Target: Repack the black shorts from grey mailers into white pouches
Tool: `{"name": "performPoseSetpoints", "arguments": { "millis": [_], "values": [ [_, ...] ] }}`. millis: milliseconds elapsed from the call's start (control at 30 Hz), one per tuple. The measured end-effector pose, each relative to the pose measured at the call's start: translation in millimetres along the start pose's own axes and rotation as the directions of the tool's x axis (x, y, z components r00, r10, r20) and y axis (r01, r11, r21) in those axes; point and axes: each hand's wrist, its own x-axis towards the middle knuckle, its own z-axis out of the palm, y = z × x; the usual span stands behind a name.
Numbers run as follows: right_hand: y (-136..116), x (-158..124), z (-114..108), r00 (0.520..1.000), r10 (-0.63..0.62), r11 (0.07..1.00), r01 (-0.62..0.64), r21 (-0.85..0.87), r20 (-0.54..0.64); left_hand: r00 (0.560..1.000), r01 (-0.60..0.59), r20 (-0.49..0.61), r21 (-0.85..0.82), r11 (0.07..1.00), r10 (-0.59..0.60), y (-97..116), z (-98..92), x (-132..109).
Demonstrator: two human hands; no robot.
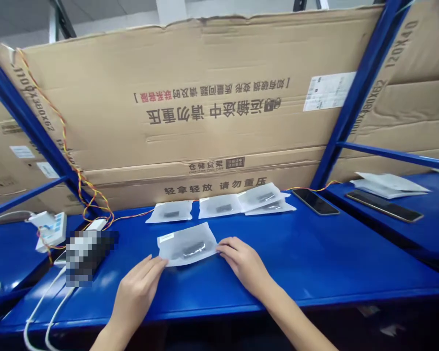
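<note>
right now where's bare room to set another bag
The widest bare patch of the blue shelf lies right of your right hand, in front of the phone. A narrower strip runs between the front bag and the back row of bags. The left end is crowded: power strip, white cables, a pixelated object.

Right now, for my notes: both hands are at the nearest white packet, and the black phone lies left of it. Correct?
No: the head view shows the black phone right of the nearest white packet; the left hand and right hand are at that packet.
</note>
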Motion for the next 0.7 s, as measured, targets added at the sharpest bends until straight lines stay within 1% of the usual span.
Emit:
{"name": "performPoseSetpoints", "arguments": {
  "millis": [167, 267, 333, 433, 533, 567, 633, 700],
  "values": [
    [2, 5, -3, 0.998, -0.046, 0.999, 0.045, -0.006, -0.037, 0.994, 0.106, 0.002, -0.099, 0.989, -0.107, -3, -0.8, -10],
    [0, 6, -6, 0.996, -0.062, 0.998, 0.063, 0.008, -0.07, 0.994, 0.108, -0.007, -0.103, 0.989, -0.109, -3, -5.8, -10],
    [-4, 6, -7, 0.993, -0.077, 0.997, 0.08, 0.019, -0.092, 0.994, 0.108, -0.001, -0.079, 0.991, -0.109, 3, -9.5, -4],
    [-12, 6, -9, 0.988, -0.114, 0.992, 0.118, 0.035, -0.107, 0.995, 0.098, 0.029, -0.056, 0.994, -0.096, 28, -8.2, 15],
    [-18, 5, -10, 0.978, -0.163, 0.986, 0.167, 0.025, -0.13, 0.999, 0.038, 0.032, -0.1, 0.994, -0.035, 60, 7.4, 38],
    [-19, 5, -10, 0.975, -0.176, 0.983, 0.18, 0.019, -0.139, 1.0, 0.026, 0.011, -0.113, 0.993, -0.025, 68, 14.9, 44],
    [-20, 4, -11, 0.97, -0.188, 0.981, 0.192, 0.015, -0.153, 0.999, -0.016, -0.039, -0.132, 0.991, 0.011, 80, 30.0, 54],
    [-20, 2, -12, 0.972, -0.178, 0.983, 0.184, 0.024, -0.156, 0.996, -0.057, -0.08, -0.139, 0.989, 0.046, 86, 41.6, 61]
  ]
}}
